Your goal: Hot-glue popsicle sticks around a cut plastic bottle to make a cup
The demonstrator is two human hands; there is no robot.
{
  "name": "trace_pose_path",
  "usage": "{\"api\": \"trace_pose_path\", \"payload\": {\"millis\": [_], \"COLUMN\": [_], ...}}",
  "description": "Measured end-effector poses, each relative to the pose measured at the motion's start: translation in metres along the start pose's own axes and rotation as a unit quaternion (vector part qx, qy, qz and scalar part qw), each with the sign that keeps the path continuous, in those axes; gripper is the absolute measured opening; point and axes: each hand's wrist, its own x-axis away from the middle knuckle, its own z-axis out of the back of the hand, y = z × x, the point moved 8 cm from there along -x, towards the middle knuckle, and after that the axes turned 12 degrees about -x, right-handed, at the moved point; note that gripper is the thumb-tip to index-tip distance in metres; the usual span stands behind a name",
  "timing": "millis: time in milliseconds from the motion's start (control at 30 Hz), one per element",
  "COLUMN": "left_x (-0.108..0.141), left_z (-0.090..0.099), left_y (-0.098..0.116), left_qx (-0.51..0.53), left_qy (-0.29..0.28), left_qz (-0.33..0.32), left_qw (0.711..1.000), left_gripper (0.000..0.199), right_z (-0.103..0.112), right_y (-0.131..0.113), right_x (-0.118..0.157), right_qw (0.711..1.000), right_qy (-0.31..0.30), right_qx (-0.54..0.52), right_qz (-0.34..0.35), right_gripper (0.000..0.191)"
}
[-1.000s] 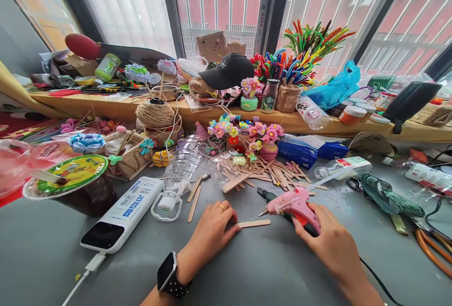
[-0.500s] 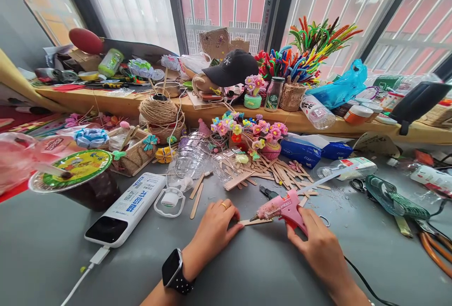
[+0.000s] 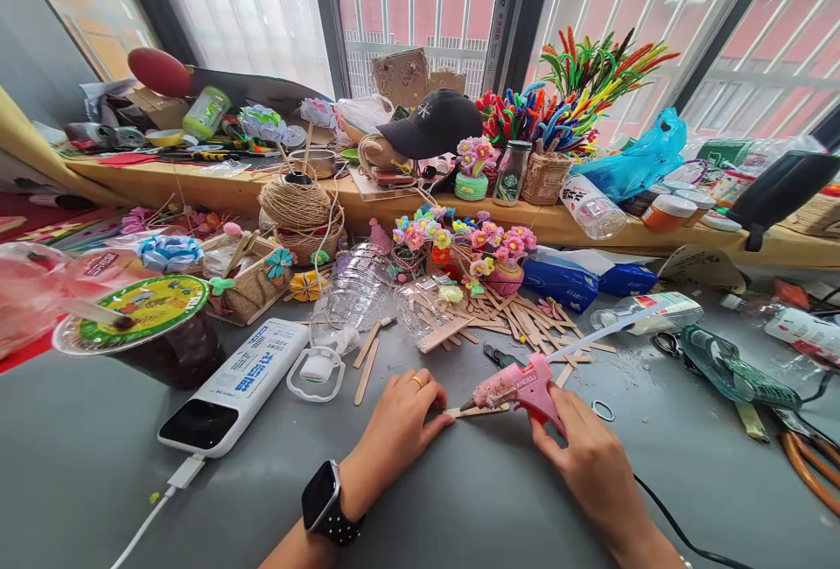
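While the left hand pins the left end of a flat wooden stick with its grip closed, thumb and fingertips together, the head view shows the right hand wrapped firmly around the handle of a pink glue gun, its nozzle at the stick, just beside the left fingertips. The stick lies flat on the grey surface, around its middle and well out from the back edge. Toward the left edge stands a sealed plastic cup with a dark drink in it and a straw at its green and yellow lid. Behind it, a rough-sided box holds clear plastic and a few sticks, while a large clear bottle lies near the back edge, seemingly with nothing inside. On the wooden shelf beyond, a woven basket is packed with colourful pipe cleaners, beside a capped glass bottle; farther right sits a tub with orange contents and a white lid. Compared with the earliest frame, the nozzle has moved left along the stick toward the left hand, and a white ring now shows beside the right hand.
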Motion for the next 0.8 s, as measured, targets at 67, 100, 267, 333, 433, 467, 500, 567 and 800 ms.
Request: {"api": "trace_pose_path", "payload": {"millis": [67, 100, 267, 333, 433, 467, 500, 567, 800], "left_x": [0.0004, 0.0005, -0.0002, -0.0006, -0.0005, -0.0003, -0.0001, 0.0004, 0.0005], "left_z": [-0.0006, -0.0006, -0.0022, -0.0032, -0.0038, -0.0039, -0.0040, -0.0038, -0.0036], "left_y": [-0.0003, -0.0003, -0.0001, -0.0005, -0.0012, -0.0015, -0.0018, -0.0021, -0.0021], "left_qx": [0.001, 0.002, 0.005, 0.006, 0.007, 0.007, 0.007, 0.007, 0.006], "left_qy": [-0.002, -0.002, -0.014, -0.018, -0.018, -0.017, -0.017, -0.017, -0.013], "left_qz": [0.001, 0.001, 0.002, 0.005, 0.006, 0.007, 0.007, 0.007, 0.007], "left_qw": [1.000, 1.000, 1.000, 1.000, 1.000, 1.000, 1.000, 1.000, 1.000], "left_gripper": [0.011, 0.011, 0.012, 0.012, 0.012, 0.012, 0.012, 0.012, 0.011], "right_z": [-0.0003, -0.0002, 0.0001, 0.0001, 0.0011, 0.0012, 0.0012, 0.0008, 0.0015], "right_y": [-0.0008, -0.0012, -0.0026, -0.0027, -0.0031, -0.0032, -0.0033, -0.0040, -0.0075], "right_x": [-0.0001, -0.0001, 0.0010, 0.0014, 0.0015, 0.0012, 0.0009, 0.0002, -0.0012], "right_qw": [1.000, 1.000, 1.000, 0.999, 0.999, 0.999, 0.999, 0.999, 0.999], "right_qy": [-0.001, 0.001, 0.019, 0.024, 0.028, 0.027, 0.026, 0.020, 0.026], "right_qx": [0.001, 0.002, 0.006, 0.009, 0.010, 0.008, 0.005, 0.000, 0.011], "right_qz": [0.004, 0.006, 0.022, 0.026, 0.031, 0.031, 0.030, 0.030, 0.040], "right_gripper": [0.029, 0.029, 0.029, 0.029, 0.029, 0.029, 0.029, 0.030, 0.030]}}
